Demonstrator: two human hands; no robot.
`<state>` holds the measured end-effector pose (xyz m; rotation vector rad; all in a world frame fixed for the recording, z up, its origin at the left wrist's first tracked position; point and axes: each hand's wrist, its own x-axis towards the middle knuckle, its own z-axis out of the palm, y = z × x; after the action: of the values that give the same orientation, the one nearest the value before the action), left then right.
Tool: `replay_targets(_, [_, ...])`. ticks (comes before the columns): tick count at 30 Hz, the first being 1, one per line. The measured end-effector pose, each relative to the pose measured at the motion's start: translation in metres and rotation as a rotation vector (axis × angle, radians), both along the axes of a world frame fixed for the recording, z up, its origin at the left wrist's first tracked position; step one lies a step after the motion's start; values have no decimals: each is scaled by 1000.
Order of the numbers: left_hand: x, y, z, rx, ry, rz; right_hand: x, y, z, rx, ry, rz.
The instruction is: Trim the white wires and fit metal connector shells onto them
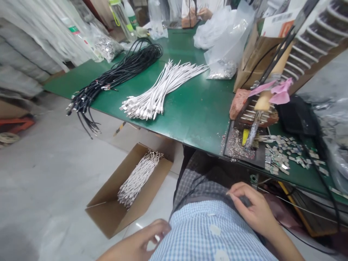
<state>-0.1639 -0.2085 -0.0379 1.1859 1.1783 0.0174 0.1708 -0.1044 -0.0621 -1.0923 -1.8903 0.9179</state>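
My left hand (152, 233) is by the left side of the blue checked shirt (201, 228), fingers curled against the cloth. Its fingertips are partly hidden, so what they grip does not show. Over the right side of my lap, my right hand (252, 204) has thumb and forefinger pinched together; anything between them is too small to make out. Ahead on the green table (190, 112) lies a bundle of white cables (163, 90), connector ends towards me. Left of it, a bundle of black cables (116, 74) hangs partly over the edge.
A cardboard box (102, 217) with white cables (140, 177) stands on the floor. At right, a soldering iron (261, 105) rests in a coil holder, beside loose small metal parts (282, 152). Plastic bags (223, 65) and bottles (130, 16) stand behind. Another person's hands (203, 13) appear at the far side.
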Motion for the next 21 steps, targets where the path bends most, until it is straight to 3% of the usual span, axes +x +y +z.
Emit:
replay_targets(6, [12,2,-4,-73,12,60,1,-1,-6,-14,59,17])
replay_targets(11, [39,18,4,109,-61,35,11,1,-21,-34,87,26])
replay_targets(16, [49,23,15,106,70,-64,20,4,-38,-40,136,50])
replay_targets(21, [50,23,7,347,109,-179,26,16,-52,-27,152,80])
